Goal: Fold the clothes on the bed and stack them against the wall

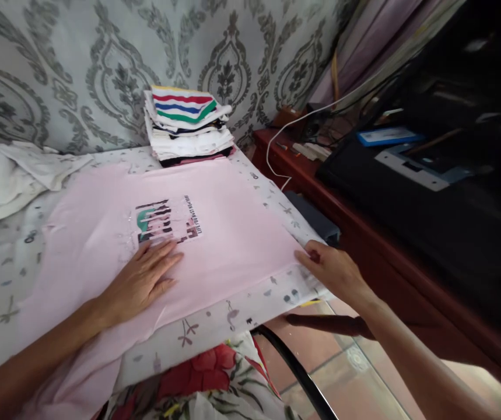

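A pale pink shirt point(233, 233) lies spread over a table covered with a white patterned cloth point(189, 335). Its chest carries a printed picture point(163, 220) with lettering beside it. My left hand point(145, 280) rests flat on the shirt, fingers spread, just below the print. At the shirt's near right corner, my right hand point(329, 265) pinches the fabric edge between thumb and fingers.
Folded clothes point(189, 128) are stacked at the back of the table by the patterned wall. White garments point(9, 175) lie at the left. A reddish wooden desk point(364, 233) with a cable and a black bag point(451, 221) stands at the right.
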Motion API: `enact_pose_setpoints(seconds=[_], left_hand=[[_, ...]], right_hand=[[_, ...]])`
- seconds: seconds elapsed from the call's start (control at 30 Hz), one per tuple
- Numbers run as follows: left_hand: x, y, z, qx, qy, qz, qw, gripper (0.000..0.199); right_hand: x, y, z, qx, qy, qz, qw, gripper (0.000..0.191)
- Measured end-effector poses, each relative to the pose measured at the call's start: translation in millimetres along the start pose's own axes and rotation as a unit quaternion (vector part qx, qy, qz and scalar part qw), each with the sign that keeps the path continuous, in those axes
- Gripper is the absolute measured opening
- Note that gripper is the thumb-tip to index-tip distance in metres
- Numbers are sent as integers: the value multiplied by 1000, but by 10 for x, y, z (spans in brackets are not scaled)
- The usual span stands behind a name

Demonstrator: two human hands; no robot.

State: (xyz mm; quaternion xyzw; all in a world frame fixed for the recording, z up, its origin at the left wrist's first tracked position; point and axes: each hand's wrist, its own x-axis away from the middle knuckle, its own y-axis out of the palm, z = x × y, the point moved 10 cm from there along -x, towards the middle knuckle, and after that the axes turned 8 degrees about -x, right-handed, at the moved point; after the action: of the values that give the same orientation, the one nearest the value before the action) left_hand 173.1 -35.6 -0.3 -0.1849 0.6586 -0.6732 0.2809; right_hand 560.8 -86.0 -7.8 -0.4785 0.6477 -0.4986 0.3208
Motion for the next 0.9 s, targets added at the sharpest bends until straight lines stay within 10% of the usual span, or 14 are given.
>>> enact_pose_setpoints(seconds=[0.13,0.3,0.63,0.77,0.9], left_hand=[[37,-7,53,1,-10,-21,1000,48],[207,14,-31,31,-42,-66,996,49],[1250,-407,-1306,-38,-237,-2,971,51],[1216,-615,-960,80,-219,-56,971,36],[1177,-569,145,243,-38,-250,937,20]], right_hand=[[-39,-82,-424,-15,-117,86,989,39],[85,277,-1203,-82,-341,2,937,54],[-114,282,-363,-82,-299,51,949,56],[75,135,-319,-101,-296,53,948,52],[246,136,-409,-106,-368,39,923,41]])
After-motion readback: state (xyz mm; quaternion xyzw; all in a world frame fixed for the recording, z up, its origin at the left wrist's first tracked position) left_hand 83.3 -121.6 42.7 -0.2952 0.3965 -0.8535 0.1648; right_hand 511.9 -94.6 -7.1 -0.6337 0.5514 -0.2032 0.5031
